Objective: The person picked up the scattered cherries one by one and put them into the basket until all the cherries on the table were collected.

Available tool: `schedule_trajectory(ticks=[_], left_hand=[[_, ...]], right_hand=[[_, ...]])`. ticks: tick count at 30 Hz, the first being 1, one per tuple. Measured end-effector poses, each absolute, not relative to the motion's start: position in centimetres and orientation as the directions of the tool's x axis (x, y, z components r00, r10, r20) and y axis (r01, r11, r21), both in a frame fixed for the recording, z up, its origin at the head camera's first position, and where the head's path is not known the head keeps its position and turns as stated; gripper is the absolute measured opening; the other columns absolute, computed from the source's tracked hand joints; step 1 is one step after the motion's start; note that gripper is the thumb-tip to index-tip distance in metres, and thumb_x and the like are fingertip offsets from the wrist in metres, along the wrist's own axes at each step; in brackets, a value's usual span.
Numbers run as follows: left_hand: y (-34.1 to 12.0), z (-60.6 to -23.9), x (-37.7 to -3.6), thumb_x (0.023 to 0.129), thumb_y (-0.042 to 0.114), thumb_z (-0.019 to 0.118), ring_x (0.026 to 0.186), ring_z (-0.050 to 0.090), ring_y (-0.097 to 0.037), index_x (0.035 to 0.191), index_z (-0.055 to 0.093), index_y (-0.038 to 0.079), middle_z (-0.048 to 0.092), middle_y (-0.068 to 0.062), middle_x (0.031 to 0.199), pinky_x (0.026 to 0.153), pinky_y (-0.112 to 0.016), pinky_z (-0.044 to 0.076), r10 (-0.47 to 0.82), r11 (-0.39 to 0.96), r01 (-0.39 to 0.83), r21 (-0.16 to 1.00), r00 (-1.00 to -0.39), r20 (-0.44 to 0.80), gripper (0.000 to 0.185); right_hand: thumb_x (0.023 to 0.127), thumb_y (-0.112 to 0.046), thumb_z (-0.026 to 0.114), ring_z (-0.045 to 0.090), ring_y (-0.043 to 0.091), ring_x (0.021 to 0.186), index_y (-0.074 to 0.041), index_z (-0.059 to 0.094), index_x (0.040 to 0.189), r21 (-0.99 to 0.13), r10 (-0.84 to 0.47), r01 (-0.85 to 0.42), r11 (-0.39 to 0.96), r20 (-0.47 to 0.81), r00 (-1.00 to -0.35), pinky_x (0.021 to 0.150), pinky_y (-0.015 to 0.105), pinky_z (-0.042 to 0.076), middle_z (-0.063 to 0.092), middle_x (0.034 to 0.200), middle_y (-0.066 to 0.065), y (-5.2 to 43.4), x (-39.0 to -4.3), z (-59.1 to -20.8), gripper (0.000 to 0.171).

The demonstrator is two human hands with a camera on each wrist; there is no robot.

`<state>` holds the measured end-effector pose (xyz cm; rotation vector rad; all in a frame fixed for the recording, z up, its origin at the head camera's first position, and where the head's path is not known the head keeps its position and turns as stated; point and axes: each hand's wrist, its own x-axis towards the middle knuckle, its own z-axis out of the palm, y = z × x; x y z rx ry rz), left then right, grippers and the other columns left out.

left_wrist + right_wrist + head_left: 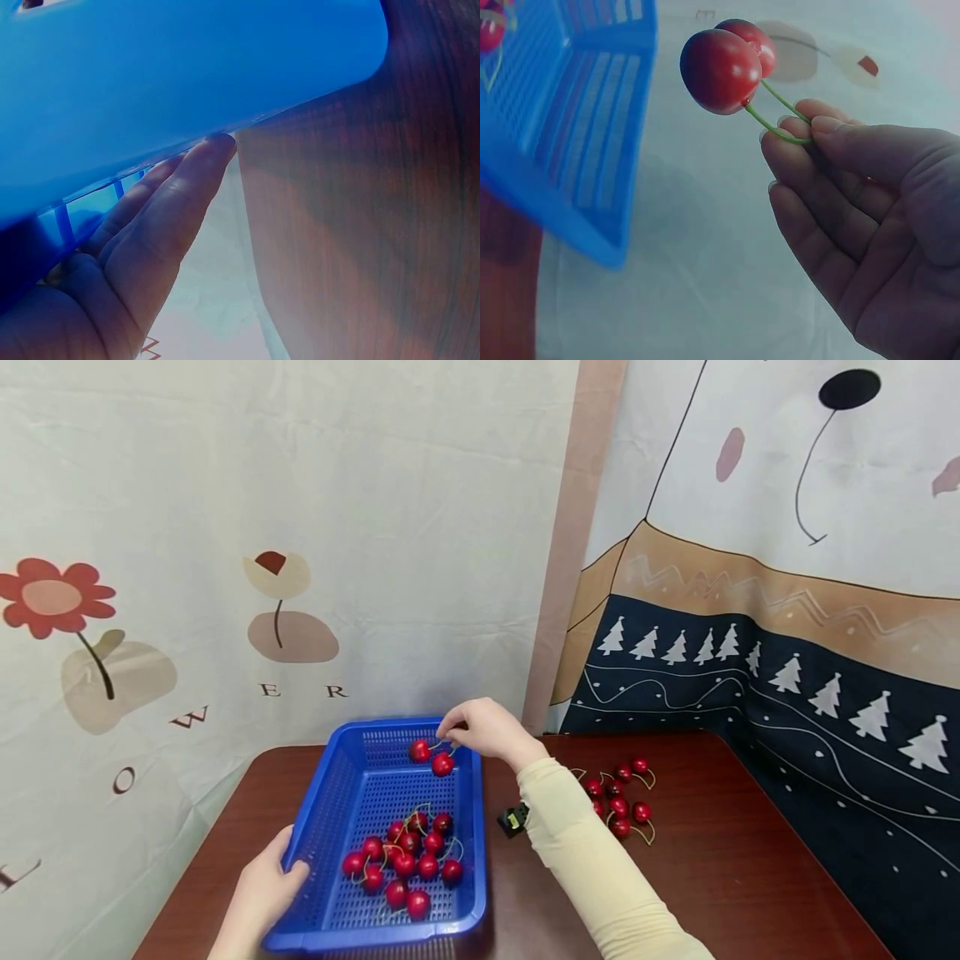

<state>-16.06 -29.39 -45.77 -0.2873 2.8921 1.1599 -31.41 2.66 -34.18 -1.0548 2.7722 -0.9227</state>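
Note:
A blue perforated basket (352, 793) stands on the dark wooden table (750, 877) with several red cherries (408, 860) heaped at its near end. My right hand (483, 727) hovers over the basket's far right corner and pinches the green stems of a pair of cherries (431, 757), which hang above the basket floor. The right wrist view shows that cherry pair (727, 64) held by the stems between thumb and fingers (810, 131). My left hand (266, 881) holds the basket's near left rim; in the left wrist view its fingers (172, 202) lie flat under the basket (187, 75).
Several more cherries (618, 793) lie loose on the table to the right of the basket. A small black object (513, 818) sits between the basket and my right sleeve. Printed cloth backdrops hang close behind the table.

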Motion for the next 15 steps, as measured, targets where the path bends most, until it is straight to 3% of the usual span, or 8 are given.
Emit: schedule_trajectory(ticks=[15], left_hand=[[-29.4,-45.6,-16.0,0.09,0.009,0.054,0.097,0.063,-0.039,0.146,0.036,-0.002,0.058,-0.034,0.123,0.081,-0.057,0.051,-0.157,0.733,-0.15,0.664,-0.986,-0.05,0.059]], right_hand=[[0.097,-0.015,0.063,0.066,0.003,0.078,-0.016,0.077,0.102,-0.603,-0.701,-0.619,0.503,0.135,-0.701,0.073,0.017,0.05,0.072,0.094,-0.009,-1.5,-29.5,-36.1,0.015]])
